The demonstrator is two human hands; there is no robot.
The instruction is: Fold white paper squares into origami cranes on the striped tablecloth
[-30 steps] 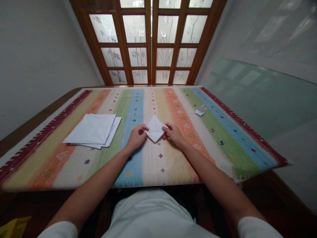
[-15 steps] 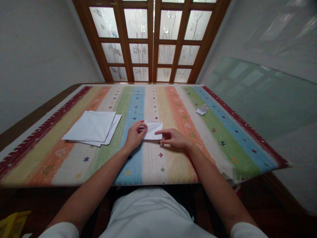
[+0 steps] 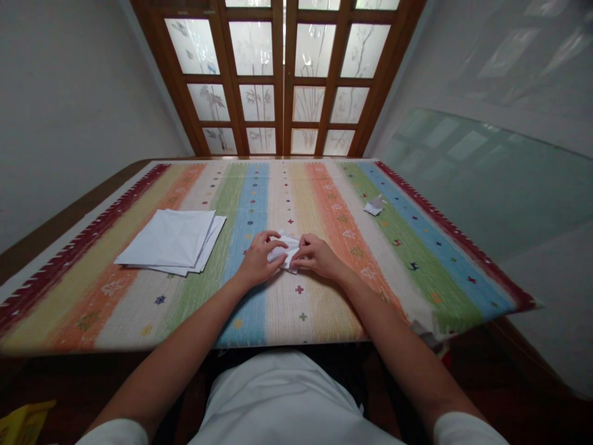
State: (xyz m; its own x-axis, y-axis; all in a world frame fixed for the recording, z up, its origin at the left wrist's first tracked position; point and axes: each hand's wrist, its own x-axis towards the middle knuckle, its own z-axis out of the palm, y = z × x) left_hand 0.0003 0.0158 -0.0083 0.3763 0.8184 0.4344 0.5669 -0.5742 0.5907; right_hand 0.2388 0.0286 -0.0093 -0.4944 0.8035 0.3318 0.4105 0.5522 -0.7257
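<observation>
- The folded white paper (image 3: pixel 288 248) is a small piece, and it is held above the striped cloth (image 3: pixel 296 318), between the two hands. Much of it is hidden by the fingers.
- The left hand (image 3: pixel 262 261) is just left of the folded white paper. Its grip is narrow: the fingers curve over the paper and hold it.
- The right hand (image 3: pixel 317 256) is just right of the folded white paper. Its grip is also narrow, and the fingertips press the paper from this side.
- The stack of white paper squares (image 3: pixel 167 240) lies on the striped cloth, to the left of the folded white paper and well apart from it. The sheets are slightly fanned.
- The small folded paper piece (image 3: pixel 373 207) lies on the blue stripe, up and to the right of the folded white paper, well apart from it.
- The striped cloth covers the worktop (image 3: pixel 55 244), below the folded white paper.
- The wooden glazed door (image 3: pixel 278 74) stands beyond the folded white paper, with frosted panes that show plant patterns.
</observation>
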